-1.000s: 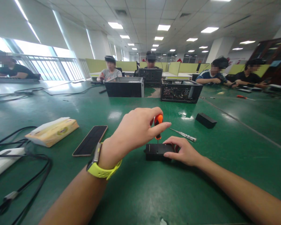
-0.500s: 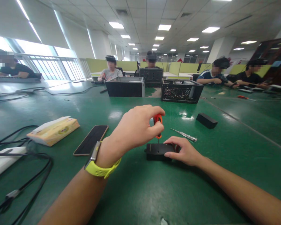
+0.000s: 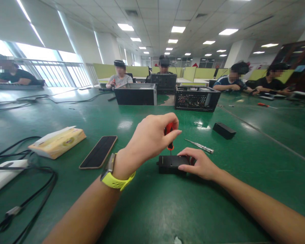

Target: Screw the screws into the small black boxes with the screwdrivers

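My left hand (image 3: 149, 137), with a yellow watch on its wrist, is closed round the orange handle of a small screwdriver (image 3: 169, 134). The screwdriver stands upright with its tip on top of a small black box (image 3: 170, 163) on the green table. My right hand (image 3: 199, 164) rests on the box's right end, fingers curled over it and holding it down.
A loose metal screwdriver shaft (image 3: 199, 146) lies just behind my right hand. A phone (image 3: 98, 151), a tissue pack (image 3: 57, 142) and black cables (image 3: 22, 176) lie to the left. Another black box (image 3: 224, 130) and two open computer cases (image 3: 197, 98) sit farther back, where several people sit.
My left hand's fingers have shifted round the screwdriver handle, as in twisting it; wrist and watch moved slightly right. The box and right hand have stayed put.
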A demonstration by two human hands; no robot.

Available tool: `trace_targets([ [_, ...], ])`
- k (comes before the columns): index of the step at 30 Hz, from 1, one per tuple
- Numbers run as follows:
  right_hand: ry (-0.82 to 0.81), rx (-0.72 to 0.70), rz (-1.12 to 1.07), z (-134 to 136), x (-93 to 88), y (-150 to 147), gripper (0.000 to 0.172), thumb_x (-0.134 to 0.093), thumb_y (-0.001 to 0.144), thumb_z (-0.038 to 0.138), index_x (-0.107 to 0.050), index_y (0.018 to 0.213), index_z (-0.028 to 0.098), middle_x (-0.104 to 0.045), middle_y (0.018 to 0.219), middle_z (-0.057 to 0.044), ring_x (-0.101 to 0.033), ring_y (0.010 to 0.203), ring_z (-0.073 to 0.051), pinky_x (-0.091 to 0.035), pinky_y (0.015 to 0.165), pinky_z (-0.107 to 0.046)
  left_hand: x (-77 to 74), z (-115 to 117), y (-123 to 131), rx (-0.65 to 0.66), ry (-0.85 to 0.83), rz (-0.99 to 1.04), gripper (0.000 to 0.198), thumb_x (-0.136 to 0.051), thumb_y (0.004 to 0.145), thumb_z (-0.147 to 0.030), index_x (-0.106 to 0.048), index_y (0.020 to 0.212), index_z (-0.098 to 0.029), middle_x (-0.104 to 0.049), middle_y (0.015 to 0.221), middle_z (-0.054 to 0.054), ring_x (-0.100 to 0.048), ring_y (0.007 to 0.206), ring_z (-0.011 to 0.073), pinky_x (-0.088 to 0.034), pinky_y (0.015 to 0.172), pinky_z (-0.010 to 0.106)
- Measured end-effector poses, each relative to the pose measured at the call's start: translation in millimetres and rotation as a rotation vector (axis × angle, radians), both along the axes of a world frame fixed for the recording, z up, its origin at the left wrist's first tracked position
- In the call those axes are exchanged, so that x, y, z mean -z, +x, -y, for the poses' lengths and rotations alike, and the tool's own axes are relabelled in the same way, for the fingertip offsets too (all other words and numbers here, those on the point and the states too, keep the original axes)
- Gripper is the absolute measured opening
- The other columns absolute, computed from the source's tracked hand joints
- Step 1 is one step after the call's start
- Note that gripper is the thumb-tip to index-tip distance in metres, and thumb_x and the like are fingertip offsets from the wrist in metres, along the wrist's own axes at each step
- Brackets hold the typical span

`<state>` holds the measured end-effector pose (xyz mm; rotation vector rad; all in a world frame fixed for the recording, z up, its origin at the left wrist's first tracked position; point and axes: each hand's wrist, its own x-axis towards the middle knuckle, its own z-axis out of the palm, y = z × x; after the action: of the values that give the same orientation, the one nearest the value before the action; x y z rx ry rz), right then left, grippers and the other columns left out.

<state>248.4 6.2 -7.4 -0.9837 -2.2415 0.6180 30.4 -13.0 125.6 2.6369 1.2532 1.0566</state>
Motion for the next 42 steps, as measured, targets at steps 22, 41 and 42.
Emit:
trace_targets([
  [22,0.004,0.002,-0.001,-1,1.6,1,0.036,-0.071,0.077,0.044,-0.067,0.103,0.019,-0.065,0.09,-0.004,-0.058,0.076,-0.017,-0.046,0.065,-0.028,-0.1,0,-2,0.199,-0.156,0.031,0.018,-0.053,0.077,-0.012,-0.064,0.091,-0.017,-0.066,0.081,0.0,-0.059,0.069,0.0125,-0.046,0.065,0.023],
  [41,0.039,0.029,0.007,-1,4.3,0,0.035,-0.071,0.076,0.046,-0.068,0.098,0.019,-0.065,0.081,-0.003,-0.057,0.067,-0.016,-0.045,0.062,-0.029,11.7,6,19,0.502,-0.366,0.266,0.043,-0.041,0.079,-0.005,-0.052,0.119,-0.017,-0.065,0.109,0.006,-0.065,0.087,0.0144,-0.054,0.076,0.027],
  [42,0.046,0.041,0.003,-2,5.5,0,0.036,-0.071,0.076,0.047,-0.068,0.097,0.019,-0.065,0.079,-0.003,-0.057,0.066,-0.017,-0.045,0.062,-0.029,11.2,9,22,0.534,-0.33,0.27,0.044,-0.041,0.078,-0.004,-0.053,0.118,-0.017,-0.065,0.107,0.006,-0.064,0.088,0.0144,-0.053,0.076,0.027],
])
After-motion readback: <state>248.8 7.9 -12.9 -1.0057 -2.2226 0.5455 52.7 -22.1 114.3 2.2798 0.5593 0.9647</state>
